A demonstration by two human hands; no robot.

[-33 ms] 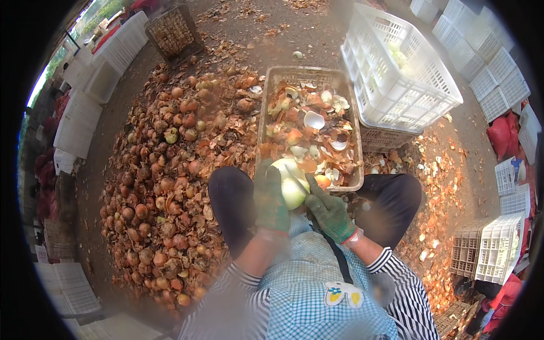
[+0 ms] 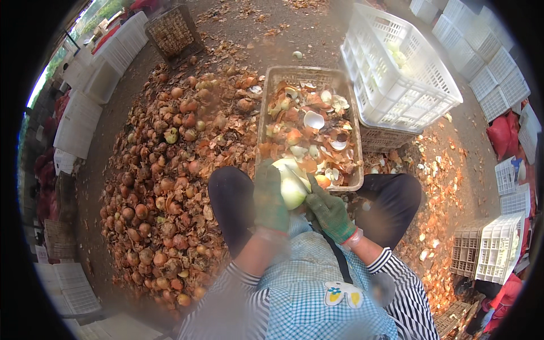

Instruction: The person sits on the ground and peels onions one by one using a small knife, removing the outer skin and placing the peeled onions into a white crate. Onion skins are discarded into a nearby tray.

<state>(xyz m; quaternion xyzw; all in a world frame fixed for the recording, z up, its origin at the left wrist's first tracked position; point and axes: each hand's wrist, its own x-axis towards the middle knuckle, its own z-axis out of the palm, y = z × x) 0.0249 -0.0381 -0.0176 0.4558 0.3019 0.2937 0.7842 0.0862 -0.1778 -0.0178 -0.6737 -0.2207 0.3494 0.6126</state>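
My left hand (image 2: 270,198), in a green glove, is closed around the left side of a peeled, pale green-white onion (image 2: 292,194). My right hand (image 2: 331,214), gloved too, is closed on a small knife whose narrow blade (image 2: 296,177) lies against the onion's upper right side. The glove hides the knife's handle. Both hands are over my lap, at the near edge of a shallow brown crate (image 2: 264,122). Inside the crate are onion skins, white peeled layers and a few orange-skinned pieces.
A large heap of unpeeled onions (image 2: 164,187) spreads on the left. At the back right a white slatted crate (image 2: 371,85) with peeled onions stands on a brown crate (image 2: 388,139). Loose skins (image 2: 436,198) litter the right floor. A person in red (image 2: 501,303) is at lower right.
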